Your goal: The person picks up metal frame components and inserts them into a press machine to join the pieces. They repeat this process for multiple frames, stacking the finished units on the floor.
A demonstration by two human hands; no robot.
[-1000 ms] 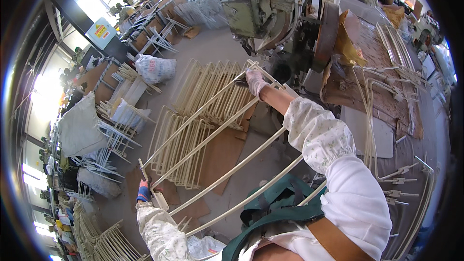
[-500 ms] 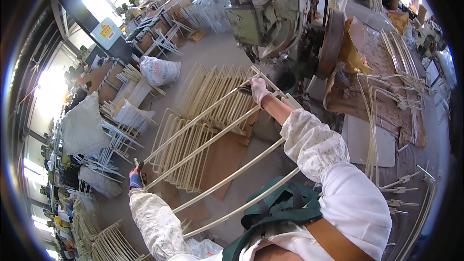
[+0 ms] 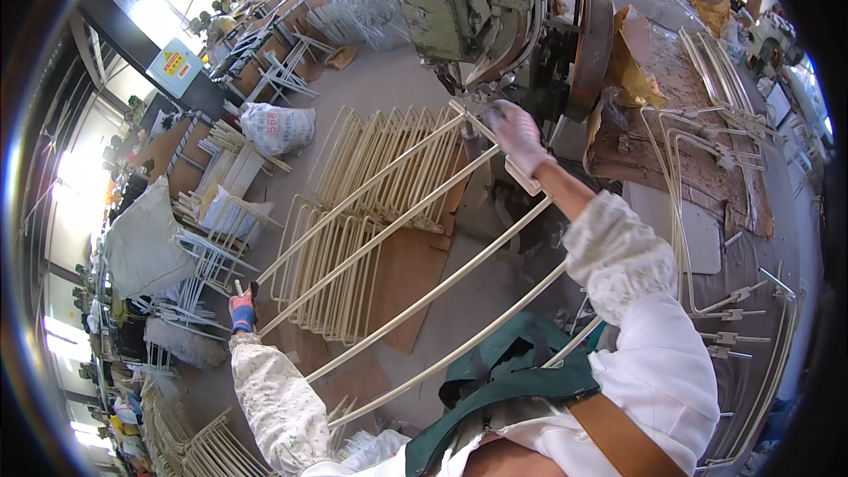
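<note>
A long cream-coloured metal rack frame with parallel tubes (image 3: 389,248) stretches across in front of me, its far end beneath a green-grey machine head (image 3: 435,26). My left hand (image 3: 241,310), in a pink and blue glove, is closed around the near-left end of the frame. At the far end my right hand (image 3: 519,137), in a pale glove with dark fingertips, is over the end crossbar, just below and right of the machine's tool. Motion smears its fingers, so its grip on the bar is unclear.
Bent cream tube frames (image 3: 380,168) stand in stacked rows on cardboard (image 3: 411,274) beyond the rack. A rusty flywheel (image 3: 590,57) is right of the machine. A worktable (image 3: 658,62) at the right carries metal parts. A white sack (image 3: 277,128) sits on the floor at left.
My right hand has left the outer tube and moved right along the end crossbar. The rack has shifted slightly toward the machine; my left hand keeps hold of its end.
</note>
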